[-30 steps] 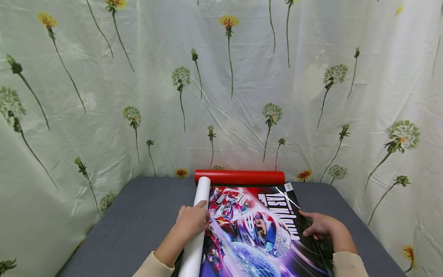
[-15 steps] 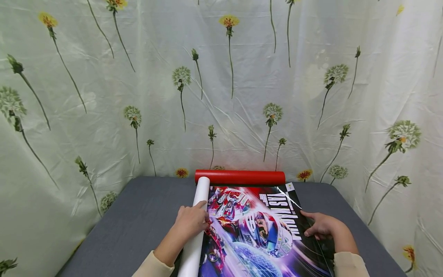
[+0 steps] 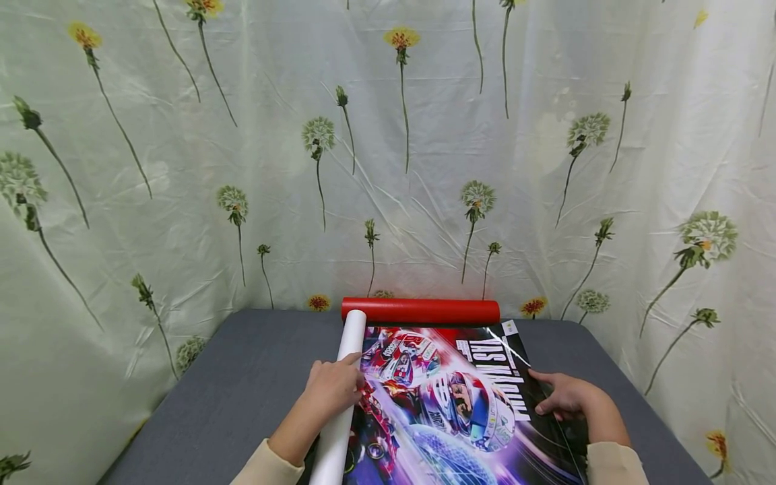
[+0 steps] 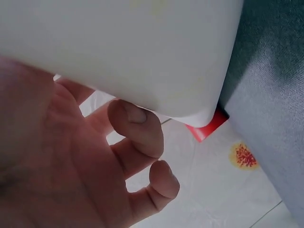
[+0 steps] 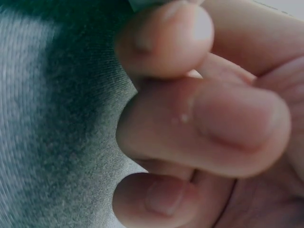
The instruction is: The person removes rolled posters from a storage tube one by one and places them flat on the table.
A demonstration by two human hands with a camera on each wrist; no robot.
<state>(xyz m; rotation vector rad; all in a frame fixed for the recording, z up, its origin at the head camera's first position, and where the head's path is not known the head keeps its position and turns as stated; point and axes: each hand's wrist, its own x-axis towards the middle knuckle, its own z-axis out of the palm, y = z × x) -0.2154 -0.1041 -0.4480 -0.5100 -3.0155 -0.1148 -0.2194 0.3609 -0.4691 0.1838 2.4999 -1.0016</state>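
Note:
A glossy poster (image 3: 448,417) with racing helmets and streaks of colour lies spread out, its left side still wound into a white roll (image 3: 342,417). My left hand (image 3: 333,387) lies over this roll, fingers bent round its right side. In the left wrist view the curled fingers of the left hand (image 4: 128,142) touch the edge of the white roll (image 4: 142,52). At the poster's right edge, my right hand (image 3: 564,397) pinches the sheet between thumb and fingers. Up close, the right wrist view shows the curled fingers of the right hand (image 5: 204,118); the sheet is mostly hidden there.
A red tube (image 3: 421,310) lies crosswise at the back of the grey cloth-covered table (image 3: 242,384), right behind the poster. A pale curtain (image 3: 388,188) printed with dandelions hangs behind and at both sides.
The white roll and my left hand have shifted slightly left, while the right hand and the poster's right edge have slid slightly right. A little more of the print shows.

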